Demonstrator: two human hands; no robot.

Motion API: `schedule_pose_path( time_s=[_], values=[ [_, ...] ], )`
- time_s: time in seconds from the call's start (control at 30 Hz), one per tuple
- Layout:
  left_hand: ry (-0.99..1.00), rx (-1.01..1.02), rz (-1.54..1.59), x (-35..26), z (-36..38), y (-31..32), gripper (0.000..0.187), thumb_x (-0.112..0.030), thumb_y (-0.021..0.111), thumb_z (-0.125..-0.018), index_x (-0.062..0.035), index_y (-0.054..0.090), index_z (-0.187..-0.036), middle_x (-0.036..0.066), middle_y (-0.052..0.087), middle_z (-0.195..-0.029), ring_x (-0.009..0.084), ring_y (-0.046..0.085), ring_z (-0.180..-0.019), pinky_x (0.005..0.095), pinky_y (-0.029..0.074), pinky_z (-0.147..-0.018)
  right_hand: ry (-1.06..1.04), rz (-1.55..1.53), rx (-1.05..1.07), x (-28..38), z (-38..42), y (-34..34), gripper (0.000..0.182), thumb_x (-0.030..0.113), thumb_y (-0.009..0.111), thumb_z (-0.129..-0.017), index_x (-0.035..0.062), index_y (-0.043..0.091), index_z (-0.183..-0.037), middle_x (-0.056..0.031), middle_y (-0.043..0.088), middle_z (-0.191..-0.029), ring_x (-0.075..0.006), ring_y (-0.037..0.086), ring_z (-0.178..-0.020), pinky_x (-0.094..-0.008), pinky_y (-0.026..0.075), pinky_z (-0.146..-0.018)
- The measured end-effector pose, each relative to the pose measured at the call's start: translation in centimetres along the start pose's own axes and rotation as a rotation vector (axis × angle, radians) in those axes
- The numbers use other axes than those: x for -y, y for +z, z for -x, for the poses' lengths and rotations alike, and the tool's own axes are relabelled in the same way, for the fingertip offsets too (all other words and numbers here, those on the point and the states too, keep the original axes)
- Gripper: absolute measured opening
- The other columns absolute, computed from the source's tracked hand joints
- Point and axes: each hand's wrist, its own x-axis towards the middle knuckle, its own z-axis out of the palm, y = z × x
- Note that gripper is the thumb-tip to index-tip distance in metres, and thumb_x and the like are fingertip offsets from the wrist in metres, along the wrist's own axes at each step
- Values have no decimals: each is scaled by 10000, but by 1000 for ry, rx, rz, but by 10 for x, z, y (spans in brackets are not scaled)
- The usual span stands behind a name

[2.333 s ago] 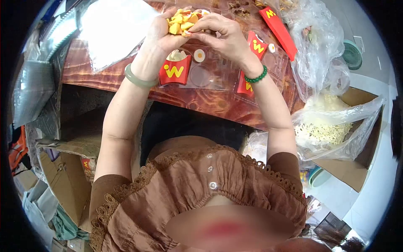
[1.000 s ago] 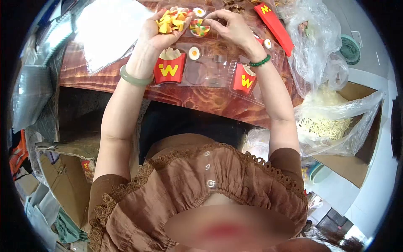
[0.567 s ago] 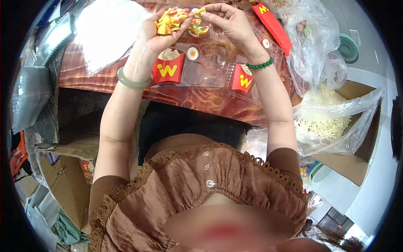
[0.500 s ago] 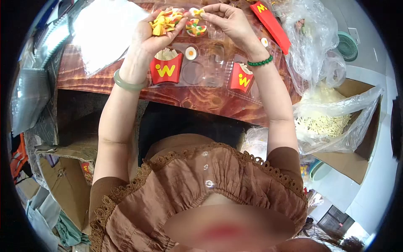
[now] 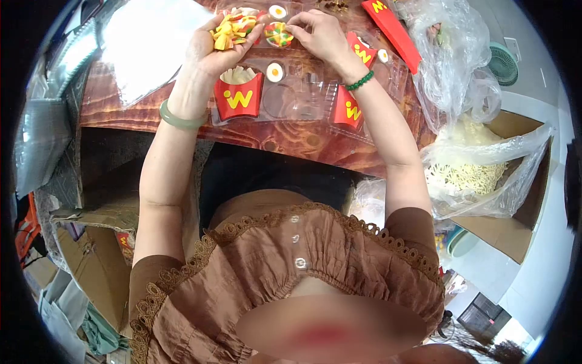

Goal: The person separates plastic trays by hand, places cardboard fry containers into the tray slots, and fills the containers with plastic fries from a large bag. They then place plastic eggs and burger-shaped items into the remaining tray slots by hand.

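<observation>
Cupped palm up, my left hand [image 5: 212,57] holds a heap of small toy pizza slices [image 5: 232,31], yellow with red, green and white. My right hand [image 5: 321,37] has its fingertips pinched at the right edge of a round toy pizza [image 5: 279,35] made of slices, lying in a clear plastic tray. Just above that pizza sits a toy fried egg [image 5: 277,11]. Below my left hand, a red fries box [image 5: 237,94] with a yellow mark holds pale fries, beside a second fried egg [image 5: 274,73] in another clear tray [image 5: 303,100].
To the right are more red fries boxes [image 5: 348,109] in trays, partly behind my right arm. A long red carton [image 5: 394,36] lies near crumpled clear bags [image 5: 439,60]. A cardboard box [image 5: 515,227] holds a bag of pale fries [image 5: 467,176]. White plastic [image 5: 151,48] covers the table's left.
My right hand has come down slightly from over the upper egg to the pizza's edge, bringing a slice. The pizza's gap now looks filled, and the egg is uncovered.
</observation>
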Motion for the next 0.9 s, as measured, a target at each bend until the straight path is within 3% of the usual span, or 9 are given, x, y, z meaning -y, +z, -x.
schedule_pose_path(
  time_s=[0.07,0.17,0.27,0.43,0.5,0.57,0.63,0.73,0.9],
  values=[
    [12,-7,-3,1,-1,0,490,-273,321,-1005,34,239,-1378,286,345,-1356,415,413,-1243,502,416,-1024,-209,30,-85,-2,2,3,163,210,679,-809,83,691,-910,-70,648,-833,-139,589,-653,-279,487,-634],
    [-23,24,15,1,1,2,486,-270,328,-1004,33,245,-1375,282,341,-1362,414,416,-1241,505,418,-1021,-189,105,-79,13,5,-10,159,204,674,-826,80,690,-923,-63,638,-835,-116,592,-687,-269,484,-644],
    [-4,79,-64,8,17,12,482,-270,332,-1003,27,249,-1375,270,356,-1350,400,426,-1235,508,421,-1018,-88,-238,-94,44,15,-27,164,169,639,-866,40,657,-966,-38,629,-824,-84,590,-750,-239,483,-677],
    [-17,-196,-146,34,56,40,469,-274,343,-1001,37,289,-1347,226,432,-1295,341,487,-1181,482,431,-1008,-124,-425,-58,65,43,-39,162,153,625,-877,27,641,-978,-30,628,-837,-77,589,-773,-232,482,-690],
    [-169,64,-14,36,61,20,444,-271,339,-1000,38,341,-1319,224,462,-1271,336,505,-1161,477,436,-998,-141,-496,-40,72,53,-42,162,147,619,-881,21,635,-982,-27,628,-843,-75,588,-782,-229,482,-695],
    [-14,-195,-188,51,81,43,430,-265,329,-1001,42,383,-1297,226,478,-1259,342,517,-1145,474,437,-995,-160,-570,-16,78,63,-43,161,141,613,-886,16,628,-987,-24,627,-848,-72,588,-791,-226,482,-700],
    [-231,119,64,46,88,24,425,-261,319,-1004,43,397,-1291,231,471,-1267,347,518,-1140,475,438,-995,-173,-646,6,82,72,-42,160,134,608,-890,11,622,-991,-21,627,-853,-69,587,-800,-224,481,-705],
    [-173,74,122,55,117,19,429,-254,309,-1005,47,381,-1302,260,440,-1299,403,462,-1205,477,429,-1013,-188,-756,41,84,85,-42,160,125,599,-897,2,612,-998,-16,627,-861,-66,586,-814,-219,481,-713],
    [-205,-21,129,76,154,11,420,-254,319,-1000,43,412,-1282,256,455,-1302,415,434,-1233,466,455,-988,10,-397,280,61,95,-20,151,105,583,-889,-6,607,-989,-40,657,-868,-74,609,-805,-231,494,-700]
  ],
)
